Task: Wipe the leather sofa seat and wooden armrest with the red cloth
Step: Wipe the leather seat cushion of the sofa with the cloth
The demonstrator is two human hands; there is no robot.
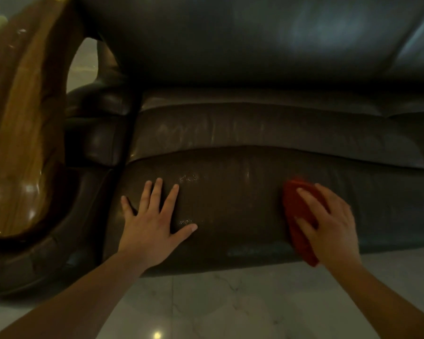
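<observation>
A dark brown leather sofa seat [235, 192] fills the middle of the head view. My right hand [333, 226] presses the folded red cloth [298, 216] flat against the seat's front right part, fingers spread over it. My left hand [154, 223] lies flat on the seat's front left, palm down, fingers apart, holding nothing. The glossy wooden armrest [22, 133] curves along the left side, apart from both hands. Damp streaks and small droplets show on the leather between my hands.
The sofa's backrest cushion [255, 40] rises behind the seat. A padded leather side panel [98, 143] sits between seat and armrest. Pale marble floor [230, 307] lies below the seat's front edge, under my forearms.
</observation>
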